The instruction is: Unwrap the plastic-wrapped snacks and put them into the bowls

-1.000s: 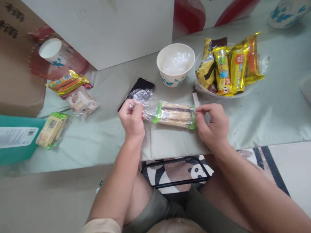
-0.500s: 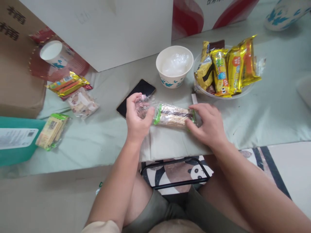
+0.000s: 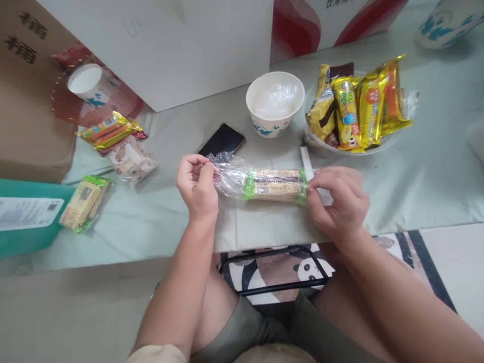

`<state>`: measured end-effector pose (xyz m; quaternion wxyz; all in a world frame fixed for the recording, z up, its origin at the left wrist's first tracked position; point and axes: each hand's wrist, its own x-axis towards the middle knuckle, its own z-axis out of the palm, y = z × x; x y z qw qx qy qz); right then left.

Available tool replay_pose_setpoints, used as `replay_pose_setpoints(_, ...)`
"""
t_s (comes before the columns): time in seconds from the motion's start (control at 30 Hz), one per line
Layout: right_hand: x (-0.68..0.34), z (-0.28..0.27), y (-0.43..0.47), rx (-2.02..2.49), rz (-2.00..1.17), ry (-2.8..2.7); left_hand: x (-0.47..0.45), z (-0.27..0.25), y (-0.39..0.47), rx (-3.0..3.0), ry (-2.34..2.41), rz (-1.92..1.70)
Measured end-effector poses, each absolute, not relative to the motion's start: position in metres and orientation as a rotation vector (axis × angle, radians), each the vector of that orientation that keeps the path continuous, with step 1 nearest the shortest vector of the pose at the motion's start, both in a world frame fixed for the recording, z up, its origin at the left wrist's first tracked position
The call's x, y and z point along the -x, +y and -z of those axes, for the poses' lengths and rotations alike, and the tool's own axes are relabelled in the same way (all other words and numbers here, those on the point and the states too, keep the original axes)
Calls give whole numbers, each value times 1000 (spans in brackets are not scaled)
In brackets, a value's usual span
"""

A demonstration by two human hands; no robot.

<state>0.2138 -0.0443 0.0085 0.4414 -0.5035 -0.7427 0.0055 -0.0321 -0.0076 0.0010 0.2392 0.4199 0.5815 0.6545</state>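
Note:
A packet of biscuits (image 3: 278, 185) with green ends lies across the table in front of me, with clear plastic wrap (image 3: 230, 176) stretching out from its left end. My left hand (image 3: 198, 184) is closed, pinching the far left edge of this wrap between thumb and fingers. At the packet's right end, my right hand (image 3: 338, 199) is closed with thumb and forefinger pinched together on the packet's end. A narrow white strip (image 3: 306, 161) runs up from those fingertips. Whether the wrap covers the whole packet, I cannot tell.
A phone (image 3: 222, 140) lies behind my left hand. Beyond the packet stand a paper bowl (image 3: 266, 123) holding clear plastic and a clear tub (image 3: 321, 143) of yellow snack packs. More packets (image 3: 85, 204) and a green pack (image 3: 30, 191) lie left. Boxes (image 3: 212, 55) stand behind.
My left hand has moved left, pulling the crumpled wrap out straighter. My right hand has shifted right, from resting over the packet with fingers apart to pinching its right end.

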Motion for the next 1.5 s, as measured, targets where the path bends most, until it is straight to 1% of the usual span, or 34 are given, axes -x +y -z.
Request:
replay_pose_setpoints(0.17,-215,-14,-50,1042,-212,-1907,36,0,-6,-1083,1596,-1797)
replay_pose_setpoints(0.27,-218,-15,-48,971,-277,-1910,38,-1,-6,-1042,1594,-1811)
replay_pose_setpoints(0.47,-216,-18,-48,786,-485,-2258,42,-14,-3,-916,1500,-2103)
replay_pose_setpoints(0.53,-214,-20,-51,743,-496,-2334,44,-18,-3,-920,1473,-2157)
replay_pose_setpoints(0.6,-212,-21,-56,799,-528,-2367,46,-19,-4,-968,1455,-2165)
replay_pose_setpoints(0.77,-216,-19,-62,1093,-790,-2459,42,-16,-13,-1227,1407,-2031)
replay_pose_setpoints(0.9,-219,-22,-58,1035,-1025,-2498,41,-10,-17,-1458,1472,-1860)
replay_pose_setpoints(1.07,-224,-34,-56,1052,-1352,-2499,45,-2,-8,-1413,1492,-1874)
replay_pose_setpoints(1.17,-229,-39,-59,969,-1464,-2370,49,-1,-5,-1463,1574,-1743)
replay_pose_setpoints(1.2,-231,-39,-60,987,-1427,-2276,49,-2,-5,-1560,1593,-1649)
replay_pose_setpoints(1.23,-232,-39,-61,1051,-1325,-2158,49,-3,-7,-1695,1588,-1534)
replay_pose_setpoints(1.3,-232,-36,-61,1238,-971,-1927,48,-7,-11,-1994,1497,-1259)
replay_pose_setpoints(1.37,-229,-29,-58,1349,-642,-1838,46,-11,-16,-2177,1375,-977)
replay_pose_setpoints(1.43,-226,-22,-54,1321,-504,-1936,44,-15,-18,-2217,1309,-780)
replay_pose_setpoints(1.5,-224,-15,-50,1201,-466,-2075,44,-17,-19,-2200,1277,-676)
